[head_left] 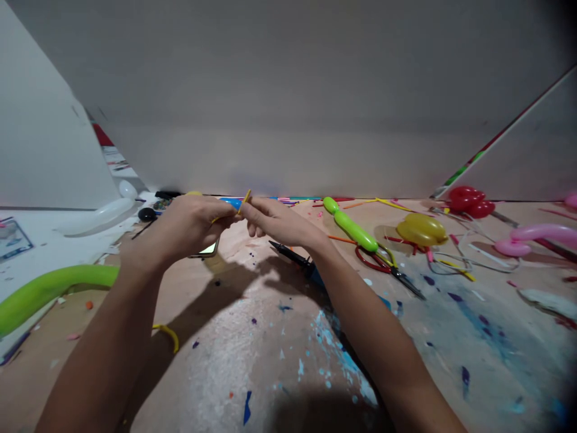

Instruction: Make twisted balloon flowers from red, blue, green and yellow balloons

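Observation:
Both of my hands meet above the table's far part. My left hand (196, 219) is closed, its fingers pinching around a small blue balloon (231, 202), only part of which shows. My right hand (277, 219) is closed too, with thumb and fingers on a thin yellow uninflated balloon (247, 196) that sticks up between the hands against the blue one. How the two are joined is hidden by my fingers. Under my right wrist lies a tool with a pointed black nozzle (288, 253), perhaps a balloon pump. Behind my left hand a phone-like device (210, 249) is partly covered.
Scissors (392, 269) and a lime green balloon (354, 228) lie right of my right forearm. Further right are yellow (421, 230), red (469, 201) and pink (541, 236) balloons. A long green balloon (58, 282) lies at left. A grey panel (288, 102) rises behind the table.

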Demonstrator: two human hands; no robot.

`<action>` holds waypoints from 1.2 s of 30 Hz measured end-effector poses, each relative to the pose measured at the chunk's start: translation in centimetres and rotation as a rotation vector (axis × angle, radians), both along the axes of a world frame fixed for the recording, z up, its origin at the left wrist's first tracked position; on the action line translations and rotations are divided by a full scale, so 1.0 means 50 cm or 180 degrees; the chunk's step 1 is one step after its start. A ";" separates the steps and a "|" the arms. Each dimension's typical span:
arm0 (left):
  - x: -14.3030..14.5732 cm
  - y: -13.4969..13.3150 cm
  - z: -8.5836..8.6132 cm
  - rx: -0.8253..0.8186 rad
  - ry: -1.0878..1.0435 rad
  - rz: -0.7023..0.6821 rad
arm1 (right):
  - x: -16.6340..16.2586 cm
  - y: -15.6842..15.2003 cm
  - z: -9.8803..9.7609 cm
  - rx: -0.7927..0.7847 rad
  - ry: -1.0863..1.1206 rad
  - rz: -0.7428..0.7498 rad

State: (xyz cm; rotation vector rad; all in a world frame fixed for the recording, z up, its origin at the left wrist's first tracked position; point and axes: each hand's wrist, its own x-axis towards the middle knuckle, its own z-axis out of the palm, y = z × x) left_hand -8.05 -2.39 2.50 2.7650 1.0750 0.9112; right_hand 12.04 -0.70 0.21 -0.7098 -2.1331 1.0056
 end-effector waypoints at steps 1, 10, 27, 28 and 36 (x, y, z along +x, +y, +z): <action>0.000 0.001 -0.002 -0.0029 0.0015 -0.0058 | -0.004 0.000 -0.002 -0.0004 -0.0020 0.0007; 0.001 -0.018 0.016 -0.0206 0.0052 0.0111 | -0.018 -0.014 0.005 0.0894 0.0311 -0.0643; 0.006 -0.035 0.022 0.0237 0.0030 0.0764 | -0.024 -0.027 0.005 0.1689 0.0733 -0.0971; 0.006 -0.035 0.022 0.0236 0.0014 0.0733 | -0.025 -0.028 0.006 0.1668 0.0733 -0.0972; 0.004 -0.031 0.017 0.0366 0.0090 0.0624 | -0.021 -0.027 0.011 0.0755 0.0582 -0.0491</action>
